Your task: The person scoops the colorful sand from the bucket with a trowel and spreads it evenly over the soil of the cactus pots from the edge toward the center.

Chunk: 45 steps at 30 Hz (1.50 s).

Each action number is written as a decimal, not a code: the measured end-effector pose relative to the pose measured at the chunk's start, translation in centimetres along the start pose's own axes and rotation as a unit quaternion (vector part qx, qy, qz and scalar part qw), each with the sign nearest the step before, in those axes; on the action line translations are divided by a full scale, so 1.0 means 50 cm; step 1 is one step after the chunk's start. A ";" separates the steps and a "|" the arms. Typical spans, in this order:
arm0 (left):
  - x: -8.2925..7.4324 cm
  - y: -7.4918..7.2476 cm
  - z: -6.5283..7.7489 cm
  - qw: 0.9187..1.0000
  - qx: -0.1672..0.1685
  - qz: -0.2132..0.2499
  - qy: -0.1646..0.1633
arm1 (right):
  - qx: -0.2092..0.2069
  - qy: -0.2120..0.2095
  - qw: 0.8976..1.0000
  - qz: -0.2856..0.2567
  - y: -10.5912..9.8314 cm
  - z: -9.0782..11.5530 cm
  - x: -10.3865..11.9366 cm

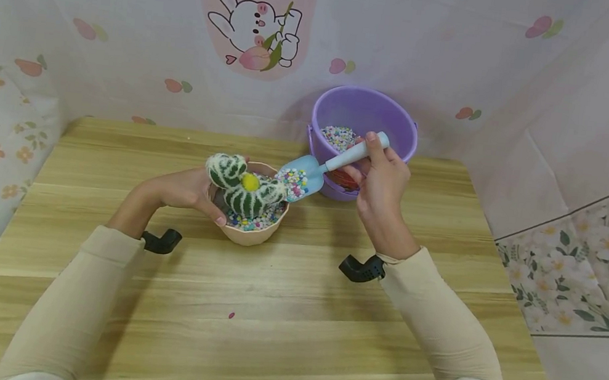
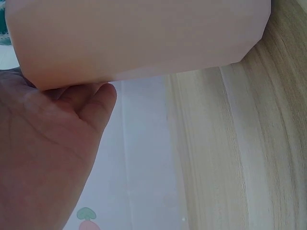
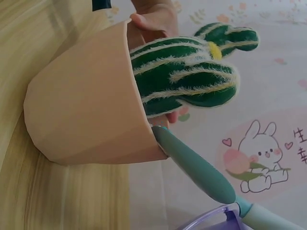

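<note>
Below the fingers (image 1: 373, 150) there is a light-brown striped wooden table (image 1: 288, 349); a small, oval, dark-pink speck (image 1: 231, 315) lies nearer to the viewer. Behind the fingers hangs a white cloth (image 1: 143, 24) with a rabbit print (image 1: 255, 27); well to their right, a white-flowered panel (image 1: 600, 264).

Wood-grain tabletop (image 1: 276, 354); white printed cloth (image 1: 140, 5) behind.

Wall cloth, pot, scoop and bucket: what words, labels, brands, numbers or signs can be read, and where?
"生" on the wall cloth, beside the rabbit print, right wrist view.
"幸", seemingly, below it, clipped by the picture edge.
Head view: lettering on the same cloth, cut off at the top edge, not fully readable.
The pot, scoop and purple bucket: no legible text.
</note>
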<state>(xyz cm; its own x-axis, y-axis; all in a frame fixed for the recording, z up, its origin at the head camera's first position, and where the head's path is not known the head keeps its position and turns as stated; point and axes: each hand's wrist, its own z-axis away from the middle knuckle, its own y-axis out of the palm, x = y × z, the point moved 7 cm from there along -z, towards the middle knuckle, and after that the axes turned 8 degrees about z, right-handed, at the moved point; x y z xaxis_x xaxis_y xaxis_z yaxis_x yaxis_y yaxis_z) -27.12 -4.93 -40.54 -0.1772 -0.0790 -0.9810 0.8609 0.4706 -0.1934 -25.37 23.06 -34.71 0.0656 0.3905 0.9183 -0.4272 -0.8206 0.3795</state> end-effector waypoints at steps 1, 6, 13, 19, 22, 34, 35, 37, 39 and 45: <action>-0.001 0.001 0.000 1.000 0.003 0.003 0.003 | 0.001 0.002 1.000 0.000 0.001 -0.001 0.000; -0.008 0.006 -0.005 0.999 0.018 0.010 0.026 | -0.001 0.013 1.000 0.000 0.001 -0.009 -0.001; -0.002 0.004 -0.009 1.000 0.027 0.005 -0.007 | -0.011 0.031 0.999 0.002 -0.004 -0.016 -0.004; -0.006 0.005 -0.007 0.999 0.027 0.010 -0.021 | -0.005 0.024 1.000 0.009 0.005 -0.020 -0.004; -0.022 0.011 -0.005 0.999 0.028 0.004 0.014 | -0.001 0.017 1.000 0.007 0.012 -0.023 -0.004; -0.006 0.006 0.022 0.999 -0.040 0.002 0.022 | 0.005 0.005 1.000 0.012 0.032 -0.033 -0.005; 0.000 0.004 0.022 0.999 -0.041 0.001 0.016 | 0.005 0.005 1.000 0.011 0.033 -0.034 -0.005; 0.014 -0.004 0.024 0.999 -0.045 0.007 -0.007 | 0.005 0.005 1.000 0.010 0.034 -0.035 -0.005; 0.026 -0.009 0.028 0.998 -0.051 0.024 -0.040 | 0.005 0.003 1.000 0.011 0.036 -0.034 -0.005; 0.042 -0.014 0.032 0.994 -0.046 0.062 -0.078 | 0.009 0.003 1.000 0.016 0.042 -0.032 -0.006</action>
<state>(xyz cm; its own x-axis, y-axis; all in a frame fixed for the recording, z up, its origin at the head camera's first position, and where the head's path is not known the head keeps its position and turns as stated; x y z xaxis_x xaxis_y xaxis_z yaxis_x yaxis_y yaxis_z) -27.32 -6.82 -42.47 0.0107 -0.1474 -0.9890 0.8224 0.5639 -0.0751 -27.74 21.92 -34.37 0.0461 0.3668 0.9292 -0.4118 -0.8404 0.3522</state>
